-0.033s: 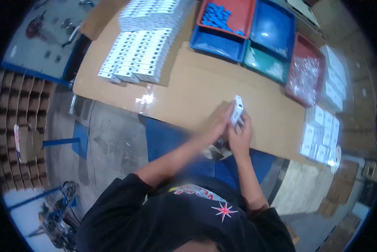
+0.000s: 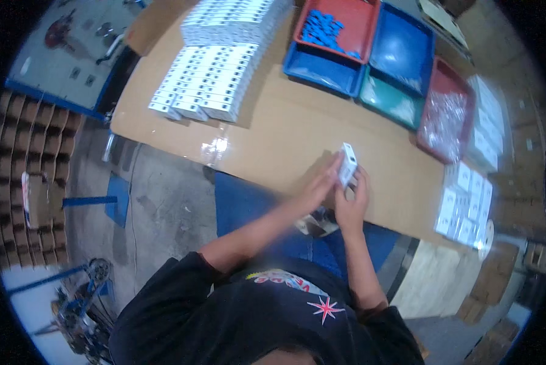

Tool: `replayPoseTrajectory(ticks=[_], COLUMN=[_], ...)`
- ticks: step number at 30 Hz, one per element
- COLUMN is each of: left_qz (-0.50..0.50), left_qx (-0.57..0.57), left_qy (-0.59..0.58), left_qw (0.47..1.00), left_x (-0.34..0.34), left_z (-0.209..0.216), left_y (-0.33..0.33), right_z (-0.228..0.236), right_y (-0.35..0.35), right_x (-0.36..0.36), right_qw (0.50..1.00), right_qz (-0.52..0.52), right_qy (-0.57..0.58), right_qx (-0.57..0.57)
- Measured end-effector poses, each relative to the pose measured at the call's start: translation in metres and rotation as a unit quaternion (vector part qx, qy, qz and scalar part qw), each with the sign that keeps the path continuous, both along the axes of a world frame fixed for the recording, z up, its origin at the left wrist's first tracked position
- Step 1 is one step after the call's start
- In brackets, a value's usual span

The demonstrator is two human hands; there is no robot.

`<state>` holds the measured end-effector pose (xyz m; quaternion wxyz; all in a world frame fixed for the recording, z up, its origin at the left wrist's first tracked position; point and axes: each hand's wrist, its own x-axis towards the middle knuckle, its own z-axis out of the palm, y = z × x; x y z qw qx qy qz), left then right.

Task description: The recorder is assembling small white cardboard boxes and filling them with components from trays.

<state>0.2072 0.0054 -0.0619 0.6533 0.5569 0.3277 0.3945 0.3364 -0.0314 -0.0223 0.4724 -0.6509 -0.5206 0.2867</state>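
A small white box point(image 2: 347, 165) with a dark mark near its upper end is held tilted over the table's near edge. My left hand point(image 2: 323, 182) presses against its left side, fingers closed on it. From the right and below, my right hand point(image 2: 352, 201) grips the same box between thumb and fingers. Part of the box's lower end is hidden by the hands. Small white boxes of a like look stand in tight rows and stacks point(image 2: 215, 79) at the table's far left.
At the far right stand a red tray point(image 2: 370, 24) with small blue parts, blue trays point(image 2: 400, 52), a green tray point(image 2: 388, 100) and a red tray point(image 2: 446, 112) of clear plastic. White boxes point(image 2: 464, 204) are stacked on the right edge. A cardboard-coloured top covers the table point(image 2: 285, 134).
The view has shifted slightly, so the table's things sit a little farther right. Both hands still hold the white box, its position between the fingers slightly changed.
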Motion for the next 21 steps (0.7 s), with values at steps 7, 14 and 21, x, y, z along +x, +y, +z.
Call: replayPoseTrajectory(ticks=[7,14,21], left_qz=[0.180,0.344,0.286], left_qx=[0.063,-0.024,0.029], left_qy=[0.056,0.168,0.376], left_qw=[0.980,0.924,0.881], left_x=[-0.072,-0.178,-0.183], left_z=[0.031,0.031,0.003], left_y=[-0.019,-0.068,-0.060], right_z=[-0.013,0.022,0.046], right_y=[0.034,0.132,0.256], right_x=[-0.002,-0.060,-0.182], right_qw=[0.978,0.971,0.964], right_qz=[0.023,0.119,0.211], right_qy=[0.202,0.204,0.087], right_qx=[-0.056,0.034,0.134])
